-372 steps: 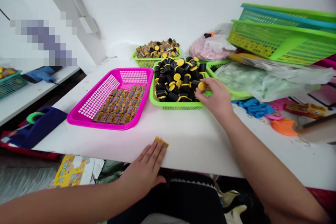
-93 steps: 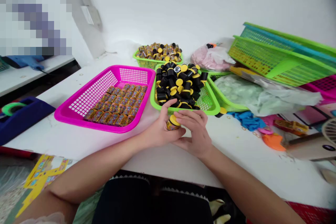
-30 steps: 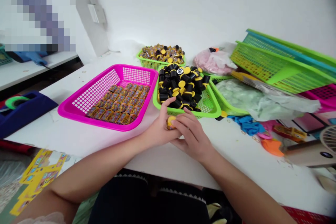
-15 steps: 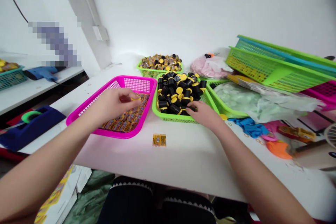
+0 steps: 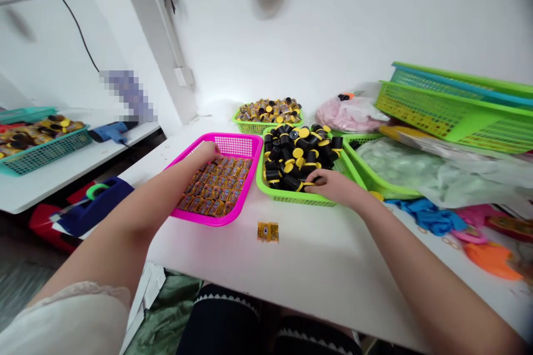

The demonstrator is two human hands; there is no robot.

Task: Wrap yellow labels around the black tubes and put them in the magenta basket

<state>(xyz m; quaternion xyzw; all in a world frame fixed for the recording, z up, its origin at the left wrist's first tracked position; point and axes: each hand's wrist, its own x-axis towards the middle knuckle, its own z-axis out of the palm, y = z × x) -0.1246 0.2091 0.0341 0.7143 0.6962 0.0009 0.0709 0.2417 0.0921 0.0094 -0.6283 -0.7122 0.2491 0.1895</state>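
Right hand (image 5: 335, 186): fingertips touch a yellow cap at the near side of the heap; whether the grip is closed on it cannot be told. Left hand (image 5: 206, 152): inside the far left of the magenta basket (image 5: 216, 222), its grip turned away, so any held piece is hidden. Beneath the left forearm, printed cylinders (image 5: 220, 183) lie in close rows, apparently the finished share; the forearm conceals how far they extend. In the green basket (image 5: 300, 198), black cylinders (image 5: 287, 155) with yellow caps lie jumbled without wrapping, apparently the larger share left. One printed label (image 5: 267, 232) lies flat in front. The two baskets stand just beside each other, their raised rims bounding sideways movement. White bench (image 5: 291, 266) surface shows around the label and runs to the near edge. Behind, a smaller green basket (image 5: 252, 128) limits reach; stacked baskets (image 5: 449, 122) bound the right.
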